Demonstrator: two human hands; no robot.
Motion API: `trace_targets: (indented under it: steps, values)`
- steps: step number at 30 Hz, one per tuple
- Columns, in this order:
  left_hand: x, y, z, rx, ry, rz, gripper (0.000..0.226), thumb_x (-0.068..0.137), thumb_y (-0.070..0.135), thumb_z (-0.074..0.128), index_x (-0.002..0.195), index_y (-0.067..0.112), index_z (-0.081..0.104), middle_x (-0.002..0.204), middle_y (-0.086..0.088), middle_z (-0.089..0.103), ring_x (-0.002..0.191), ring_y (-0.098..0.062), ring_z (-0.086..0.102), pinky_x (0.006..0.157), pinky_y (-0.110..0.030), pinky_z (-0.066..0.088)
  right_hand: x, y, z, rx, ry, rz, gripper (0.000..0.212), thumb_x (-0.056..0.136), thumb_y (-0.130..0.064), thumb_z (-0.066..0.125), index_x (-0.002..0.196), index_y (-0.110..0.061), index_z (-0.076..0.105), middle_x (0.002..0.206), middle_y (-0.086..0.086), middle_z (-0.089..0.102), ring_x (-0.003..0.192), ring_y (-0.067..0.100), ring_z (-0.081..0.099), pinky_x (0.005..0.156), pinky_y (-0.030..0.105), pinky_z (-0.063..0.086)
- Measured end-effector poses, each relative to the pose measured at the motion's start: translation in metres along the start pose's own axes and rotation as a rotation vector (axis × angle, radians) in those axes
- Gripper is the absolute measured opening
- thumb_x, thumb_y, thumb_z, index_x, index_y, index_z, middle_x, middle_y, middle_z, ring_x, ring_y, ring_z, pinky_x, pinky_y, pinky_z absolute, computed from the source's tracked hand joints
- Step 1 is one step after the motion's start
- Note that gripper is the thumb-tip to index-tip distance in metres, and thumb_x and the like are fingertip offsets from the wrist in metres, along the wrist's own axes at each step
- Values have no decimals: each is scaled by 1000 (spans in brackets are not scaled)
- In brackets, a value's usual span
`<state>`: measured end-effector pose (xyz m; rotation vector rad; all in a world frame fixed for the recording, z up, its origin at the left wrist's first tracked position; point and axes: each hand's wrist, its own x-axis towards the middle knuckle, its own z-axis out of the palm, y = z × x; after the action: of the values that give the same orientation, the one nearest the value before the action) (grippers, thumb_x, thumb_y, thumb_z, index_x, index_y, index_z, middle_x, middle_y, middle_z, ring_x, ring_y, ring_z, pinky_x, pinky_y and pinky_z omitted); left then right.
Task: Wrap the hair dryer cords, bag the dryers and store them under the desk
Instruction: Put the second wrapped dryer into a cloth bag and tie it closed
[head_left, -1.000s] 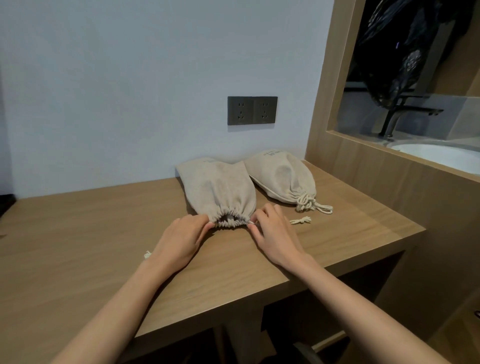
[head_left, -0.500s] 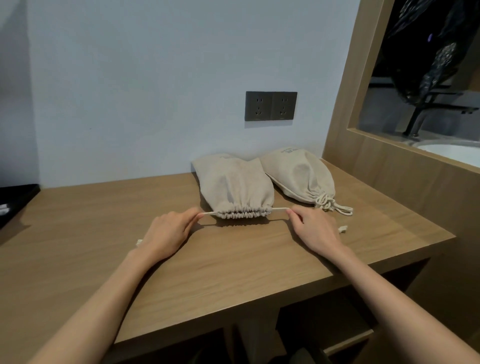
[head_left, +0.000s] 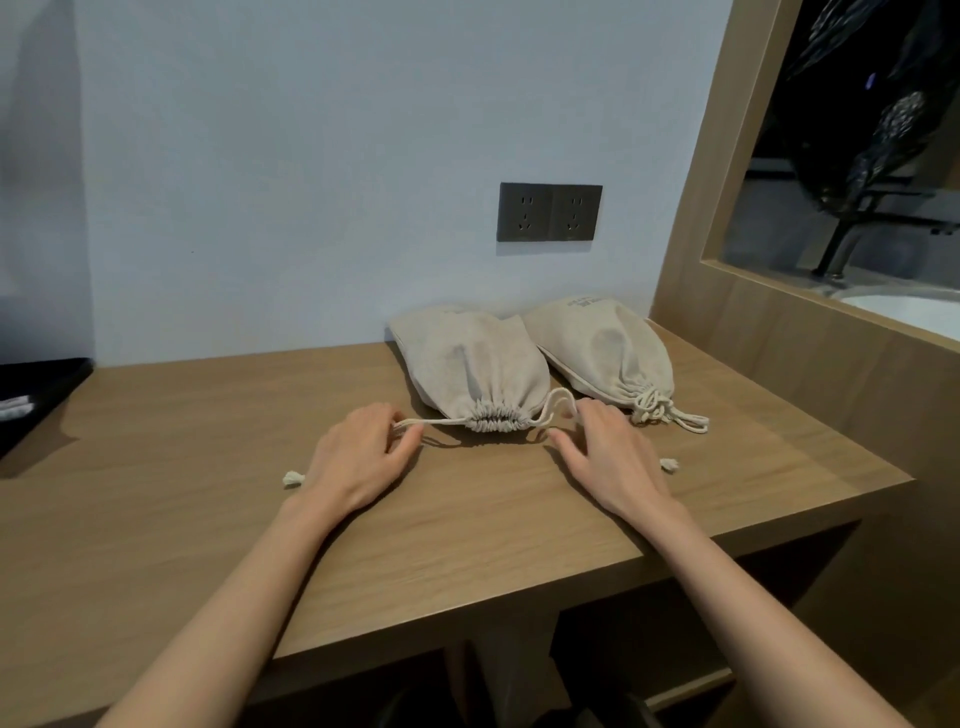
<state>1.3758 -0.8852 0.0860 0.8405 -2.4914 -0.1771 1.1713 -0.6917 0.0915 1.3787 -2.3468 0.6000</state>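
Two beige bags are laid side by side on the wooden desk (head_left: 208, 467), close to the wall. The left bag (head_left: 467, 369) is gathered shut at its mouth (the right bag (head_left: 608, 348) is already knotted). The drawstring (head_left: 441, 421) of the left bag is pinched in the curled fingers of the left hand (head_left: 358, 457) on one side and of the right hand (head_left: 613, 457) on the other.
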Motion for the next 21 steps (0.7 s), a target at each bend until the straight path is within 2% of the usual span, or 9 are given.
trace_targets:
  steps: [2,3,6,9,10,12,15,18,21]
  values:
    - [0,14,4,-19,14,74,61,85,63,23,103,18,59,96,-1,56,93,-21,53,77,-35,40,1,-8,6,0,41,-34,40,90,-48,54,115,-17,51,107,-2,56,95,16,48,77,31,38]
    - [0,22,6,-46,23,97,61,85,62,25,106,17,59,98,0,56,94,-20,53,79,-34,40,1,-12,9,-13,76,-38,49,88,-50,56,122,-16,49,113,-1,56,99,18,48,80,32,38]
    - [1,44,13,-126,62,100,37,95,49,41,97,15,53,92,0,53,87,-21,51,74,-32,35,3,-24,15,-27,184,-31,68,82,-49,65,134,-11,43,128,4,53,108,23,48,84,35,42]
    - [3,60,17,-166,83,67,33,98,45,39,89,14,45,84,-2,55,80,-26,54,68,-35,34,5,-31,18,-10,247,-34,78,77,-42,73,137,-7,38,133,8,49,111,26,45,86,39,44]
    - [4,63,18,-167,76,63,35,99,46,35,88,14,43,83,-2,57,78,-27,55,67,-36,35,5,-32,18,-7,249,-35,75,76,-40,74,135,-8,40,131,8,49,110,26,45,87,39,45]
    - [6,68,17,-156,78,37,38,100,48,30,87,15,42,78,2,55,72,-24,53,63,-35,35,7,-31,18,-28,233,-43,57,76,-38,73,121,-12,50,121,6,52,106,24,46,87,38,45]
    - [8,72,14,-201,133,17,43,99,50,32,75,16,42,66,8,50,62,-16,47,57,-33,30,9,-29,19,-3,184,-84,29,82,-36,67,98,-16,54,100,2,55,95,22,48,79,34,42]
    - [11,68,14,-548,127,-40,45,97,48,43,66,17,36,59,4,40,55,-12,36,55,-32,29,10,-30,19,72,106,-100,20,93,-33,56,102,-15,50,96,1,53,92,21,44,74,32,37]
    - [16,58,12,-884,185,-207,44,96,40,51,63,21,29,60,1,26,57,-13,25,56,-33,22,9,-29,18,180,22,-80,14,99,-30,43,105,-17,45,95,2,52,87,21,48,72,33,38]
